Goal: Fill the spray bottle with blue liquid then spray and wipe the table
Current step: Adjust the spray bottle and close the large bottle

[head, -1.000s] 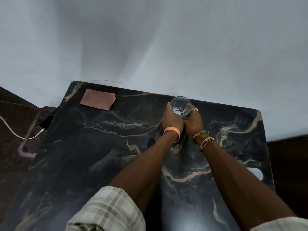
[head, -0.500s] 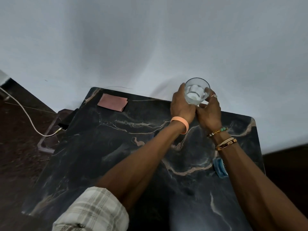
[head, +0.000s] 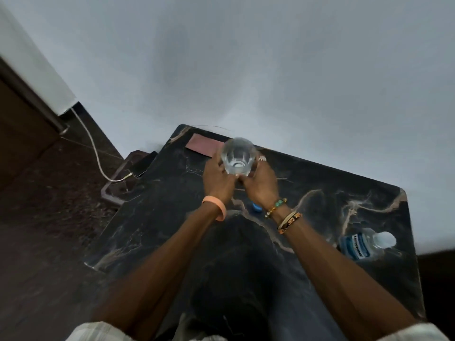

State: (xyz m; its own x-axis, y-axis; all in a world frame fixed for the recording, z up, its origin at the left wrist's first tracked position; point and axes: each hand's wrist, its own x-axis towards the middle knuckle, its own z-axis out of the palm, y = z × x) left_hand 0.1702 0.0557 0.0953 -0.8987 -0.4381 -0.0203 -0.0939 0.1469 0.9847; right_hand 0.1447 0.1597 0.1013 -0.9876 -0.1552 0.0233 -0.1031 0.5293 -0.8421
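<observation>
Both hands hold a clear, faceted container (head: 237, 156) above the far part of the dark marble table (head: 152, 217); I see it end-on and it looks empty. My left hand (head: 218, 183) grips its left side and my right hand (head: 261, 185) its right side. Below my right wrist a small blue object (head: 256, 207) shows on the table, mostly hidden. A clear bottle with a blue label (head: 362, 246) lies near the table's right edge. A pink cloth (head: 200, 146) lies flat at the far left corner, partly behind the container.
A wall stands close behind the table. On the floor to the left, a white cable (head: 93, 148) runs to a dark phone (head: 141, 166) resting on a low tray (head: 115, 193). Dark floor surrounds the table.
Both hands have lifted the clear container off the table and carried it toward the far left. The view has shifted, and the blue-labelled bottle at the right has come into sight.
</observation>
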